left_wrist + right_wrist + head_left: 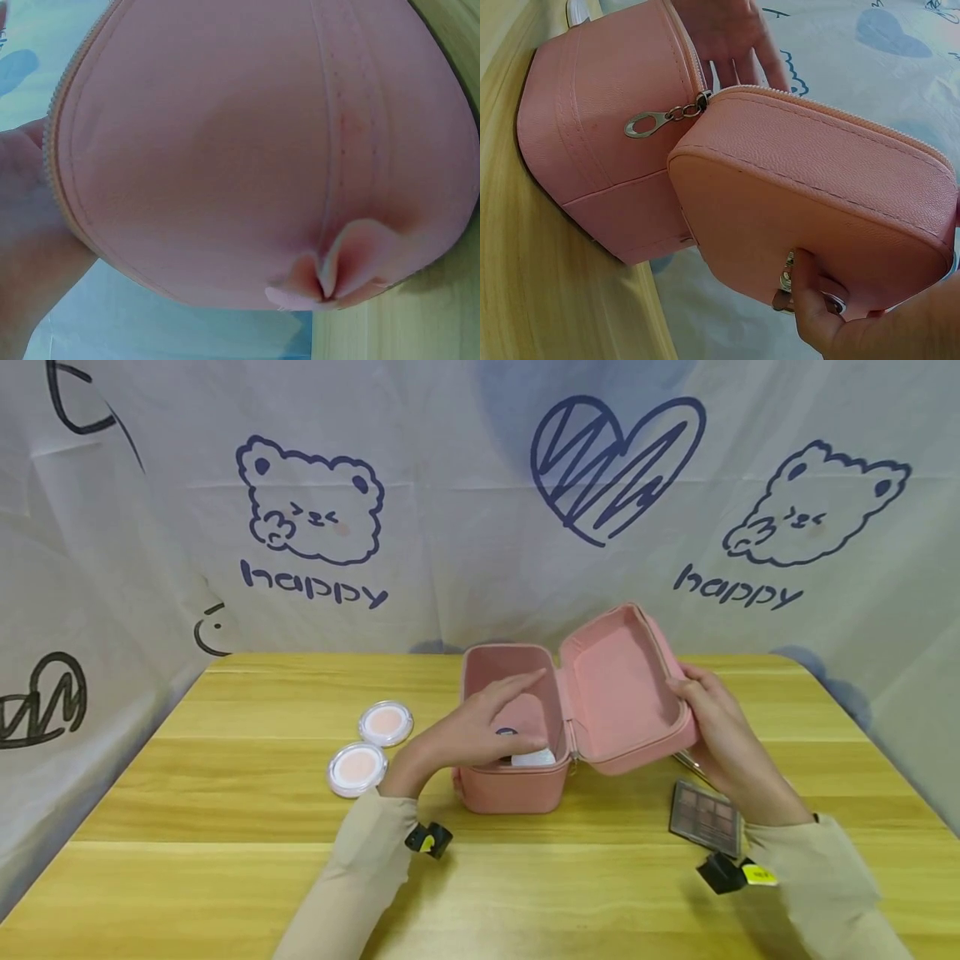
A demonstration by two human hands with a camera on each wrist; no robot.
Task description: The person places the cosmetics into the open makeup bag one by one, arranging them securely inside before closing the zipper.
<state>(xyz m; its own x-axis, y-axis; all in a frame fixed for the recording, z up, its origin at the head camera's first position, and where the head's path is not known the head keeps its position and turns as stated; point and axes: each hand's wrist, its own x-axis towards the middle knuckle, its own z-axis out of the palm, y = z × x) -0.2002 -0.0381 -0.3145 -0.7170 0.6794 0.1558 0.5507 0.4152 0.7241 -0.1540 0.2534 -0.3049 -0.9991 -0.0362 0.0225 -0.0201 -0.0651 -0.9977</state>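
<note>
A pink zippered cosmetic case (512, 791) stands on the table with its lid (622, 681) swung over to the right. My right hand (720, 735) grips the lid's outer edge, thumb and fingers on either side. My left hand (480, 722) is over the case's opening with its fingers extended and thumb apart; I see nothing between them. Below the left hand a white item (534, 758) and a small dark item (507, 732) show inside the case, partly covered. In the right wrist view a metal zipper pull (646, 124) hangs by the hinge side.
Two round clear-rimmed compacts, a farther one (386, 723) and a nearer one (357, 769), lie left of the case. An eyeshadow palette (705, 817) lies at the right, near my right wrist. A thin metallic item (692, 763) is partly hidden under that hand.
</note>
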